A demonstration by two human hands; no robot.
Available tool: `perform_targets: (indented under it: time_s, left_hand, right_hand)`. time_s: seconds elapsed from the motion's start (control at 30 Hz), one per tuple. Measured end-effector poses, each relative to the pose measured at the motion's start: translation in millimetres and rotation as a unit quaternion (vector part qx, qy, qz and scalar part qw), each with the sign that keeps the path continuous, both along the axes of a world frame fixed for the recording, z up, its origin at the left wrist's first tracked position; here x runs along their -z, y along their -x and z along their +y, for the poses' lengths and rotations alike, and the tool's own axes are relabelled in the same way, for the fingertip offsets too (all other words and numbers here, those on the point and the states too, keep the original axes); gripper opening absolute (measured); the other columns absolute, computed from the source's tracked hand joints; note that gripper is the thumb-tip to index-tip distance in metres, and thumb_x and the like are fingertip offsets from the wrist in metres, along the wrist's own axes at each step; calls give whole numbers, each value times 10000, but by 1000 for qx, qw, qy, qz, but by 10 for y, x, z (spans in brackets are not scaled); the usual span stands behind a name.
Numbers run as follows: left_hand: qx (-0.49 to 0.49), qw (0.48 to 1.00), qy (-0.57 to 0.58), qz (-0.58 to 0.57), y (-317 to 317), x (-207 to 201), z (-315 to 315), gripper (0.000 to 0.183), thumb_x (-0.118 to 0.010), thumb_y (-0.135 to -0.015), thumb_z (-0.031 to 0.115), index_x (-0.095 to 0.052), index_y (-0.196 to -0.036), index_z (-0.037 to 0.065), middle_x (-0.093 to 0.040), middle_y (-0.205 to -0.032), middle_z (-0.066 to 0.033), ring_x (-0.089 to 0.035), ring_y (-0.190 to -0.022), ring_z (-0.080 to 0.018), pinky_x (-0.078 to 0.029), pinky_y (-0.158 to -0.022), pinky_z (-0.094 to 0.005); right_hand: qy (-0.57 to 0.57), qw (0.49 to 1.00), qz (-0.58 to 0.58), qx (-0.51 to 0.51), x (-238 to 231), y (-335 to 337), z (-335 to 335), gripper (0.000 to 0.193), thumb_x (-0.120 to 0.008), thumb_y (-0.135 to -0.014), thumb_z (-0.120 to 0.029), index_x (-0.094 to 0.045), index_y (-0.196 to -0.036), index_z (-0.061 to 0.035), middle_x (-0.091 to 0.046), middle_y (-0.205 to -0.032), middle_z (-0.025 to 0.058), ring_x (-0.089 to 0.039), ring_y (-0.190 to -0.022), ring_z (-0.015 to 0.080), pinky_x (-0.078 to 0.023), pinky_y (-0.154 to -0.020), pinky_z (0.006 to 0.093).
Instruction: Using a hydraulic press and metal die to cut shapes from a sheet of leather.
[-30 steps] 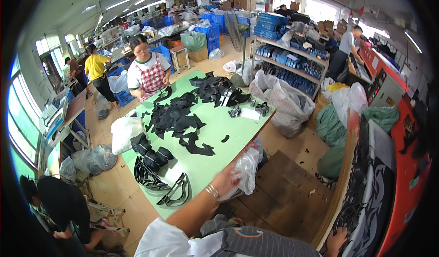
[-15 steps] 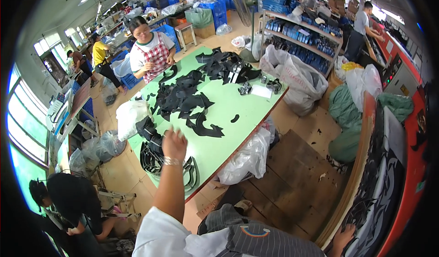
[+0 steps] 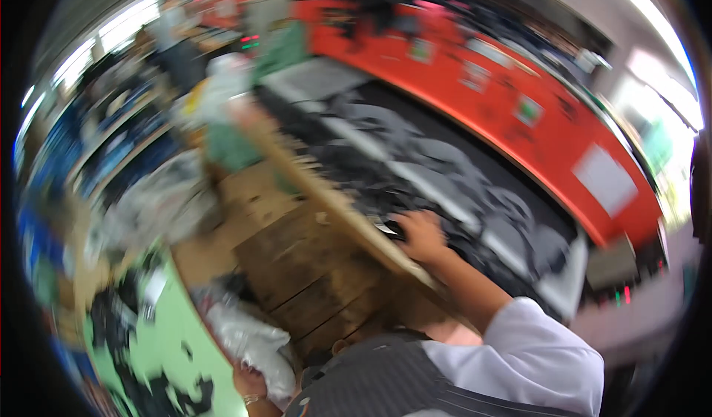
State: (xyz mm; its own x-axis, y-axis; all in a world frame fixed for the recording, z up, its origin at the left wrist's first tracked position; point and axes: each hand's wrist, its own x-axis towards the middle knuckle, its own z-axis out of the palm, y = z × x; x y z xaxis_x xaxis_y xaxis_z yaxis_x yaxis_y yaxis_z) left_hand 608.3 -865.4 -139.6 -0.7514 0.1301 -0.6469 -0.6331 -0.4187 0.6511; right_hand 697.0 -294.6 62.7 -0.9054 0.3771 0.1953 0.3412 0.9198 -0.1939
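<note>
The picture is blurred by motion. My right hand [image 3: 420,236] reaches out over a wooden-edged bench [image 3: 348,213] and rests with bent fingers on a heap of black and grey cut pieces [image 3: 445,187]; the blur hides whether it grips one. My left hand [image 3: 249,384], with a bracelet at the wrist, is low at the picture's bottom, against a clear plastic bag [image 3: 248,339] that hangs at the edge of a green table [image 3: 159,346]. Its fingers are hidden by the bag.
A long red machine front [image 3: 519,98] runs behind the bench. Black cut pieces [image 3: 119,320] lie on the green table at lower left. A wooden pallet floor [image 3: 297,261] lies between table and bench. Bags and blue shelves blur at far left.
My view has swung sharply right, from the green table to the bench and red machine. My left hand dropped from above the table to the bag. My right hand came into view.
</note>
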Motion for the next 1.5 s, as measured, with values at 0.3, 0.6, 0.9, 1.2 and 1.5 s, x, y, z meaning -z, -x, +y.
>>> perform_targets:
  time_s: [0.3, 0.6, 0.9, 1.2, 1.5]
  left_hand:
    - [102, 953, 107, 263, 1223, -1611, 3057, 303, -570, -905, 281, -606, -1046, 15, -615, -846, -77, -578, -749, -220, -476, -655, -324]
    - [372, 757, 69, 533, 1166, -1734, 5586, 316, -548, -911, 76, -526, -1226, 50, -547, -889, -5, -508, -752, -81, -445, -686, -235]
    - [438, 602, 261, 614, 824, -1859, 5965, 461, -599, -850, 44, -501, -1300, 28, -573, -817, -47, -530, -667, -154, -466, -649, -292]
    - [486, 515, 313, 634, 753, -1887, 6129, 479, -592, -860, 59, -485, -1327, 31, -554, -858, -48, -519, -735, -158, -455, -703, -296]
    - [532, 408, 349, 655, 439, -2473, 6198, 441, -528, -916, 274, -542, -1255, -8, -602, -1146, -254, -576, -1004, -410, -450, -890, -437]
  right_hand:
    - [51, 923, 266, 273, -64, -1319, 1023, 643, -743, -756, -286, -483, -1311, -93, -551, -1223, 134, -467, -1184, 341, -328, -1013, 458]
    - [85, 549, 144, 819, 102, -3690, 2415, 724, -765, -730, -442, -545, -1181, 79, -603, -1161, 281, -582, -1109, 379, -466, -931, 420]
    - [185, 611, 36, 769, -234, -3842, 2859, 510, -809, -680, -303, -667, -1040, 29, -663, -1071, 220, -655, -984, 340, -507, -866, 405]
    - [167, 776, 171, 583, -421, -3712, 2080, 511, -732, -793, -318, -585, -1168, -3, -634, -984, 165, -630, -841, 301, -495, -761, 382]
    - [111, 804, 52, 582, 215, -3809, 926, 595, -759, -734, -413, -589, -1121, 6, -579, -1045, 197, -526, -1068, 343, -434, -914, 413]
